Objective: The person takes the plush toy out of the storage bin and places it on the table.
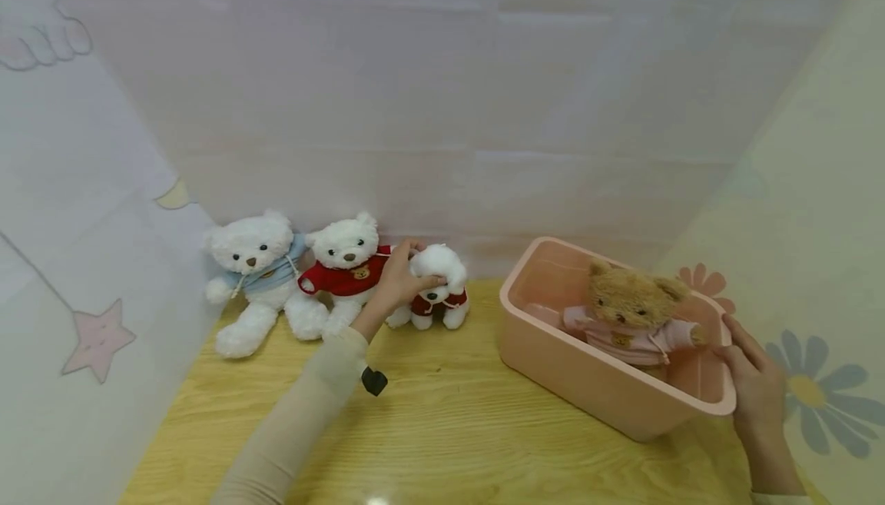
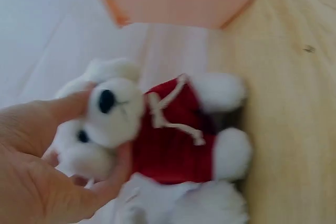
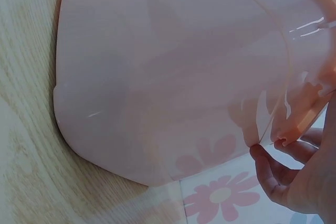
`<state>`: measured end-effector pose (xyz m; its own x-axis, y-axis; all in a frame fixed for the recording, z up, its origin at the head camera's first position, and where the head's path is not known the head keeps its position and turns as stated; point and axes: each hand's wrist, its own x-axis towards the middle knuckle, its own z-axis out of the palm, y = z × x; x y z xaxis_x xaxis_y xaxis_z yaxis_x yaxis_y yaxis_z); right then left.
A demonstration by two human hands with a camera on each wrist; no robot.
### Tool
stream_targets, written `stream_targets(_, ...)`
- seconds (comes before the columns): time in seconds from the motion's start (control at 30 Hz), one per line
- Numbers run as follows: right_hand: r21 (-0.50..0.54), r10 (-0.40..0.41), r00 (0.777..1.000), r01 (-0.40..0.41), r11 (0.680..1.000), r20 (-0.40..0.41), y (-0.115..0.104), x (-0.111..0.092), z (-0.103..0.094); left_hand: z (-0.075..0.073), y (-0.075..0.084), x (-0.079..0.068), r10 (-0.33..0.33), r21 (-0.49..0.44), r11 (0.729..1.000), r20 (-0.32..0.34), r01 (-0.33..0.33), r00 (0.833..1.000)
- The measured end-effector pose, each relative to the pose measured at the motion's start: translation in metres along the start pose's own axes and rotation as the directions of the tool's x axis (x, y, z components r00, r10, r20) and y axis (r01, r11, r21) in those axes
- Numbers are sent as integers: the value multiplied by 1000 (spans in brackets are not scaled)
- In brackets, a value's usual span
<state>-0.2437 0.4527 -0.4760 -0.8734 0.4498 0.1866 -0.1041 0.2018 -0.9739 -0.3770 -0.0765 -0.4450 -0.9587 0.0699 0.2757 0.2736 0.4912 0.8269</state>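
My left hand (image 1: 399, 280) grips a white plush dog (image 1: 442, 261) by the head, thumb across its face. The left wrist view shows its dark nose and its red top (image 2: 173, 153) with a white drawstring. At the right, my right hand (image 1: 757, 382) holds the end rim of a pink plastic bin (image 1: 570, 382), fingers curled at the edge. Inside the bin sits a brown teddy bear (image 1: 625, 301) in a pink top; its lower body is hidden by the bin wall. In the right wrist view the bin's glossy outer wall (image 3: 157, 87) fills most of the picture.
Left of the dog, a white teddy bear in a red top (image 1: 342, 274) and another in a light blue top (image 1: 252, 255) sit against the back wall. Wooden tabletop (image 1: 442, 428) lies in front. Printed cloth walls (image 1: 97, 274) enclose the sides.
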Motion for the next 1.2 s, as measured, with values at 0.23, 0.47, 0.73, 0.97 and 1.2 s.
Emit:
stream_targets(0.23, -208, -31, 999, 37, 977, 30, 1, -4, -5, 20, -5, 1, 50, -62, 996, -210, -64, 976)
stream_targets(0.47, -248, -23, 998, 35, 968, 50, 4, -7, -3, 20, -11, -7, 9, -39, 999, -184, -16, 983)
stream_targets(0.73, -191, -37, 998, 47, 981, 54, 1, -4, -5, 17, -19, -12, 20, -8, 1000, -143, -21, 990)
stream_targets(0.97, -219, -32, 997, 46, 975, 67, 3, -1, -7, 13, -21, -20, 21, -28, 999, -146, -26, 989)
stream_targets(1.2, -250, -72, 993, 93, 964, 94, 3, -3, -8, 7, -4, -25, 85, -51, 994, -213, -98, 973)
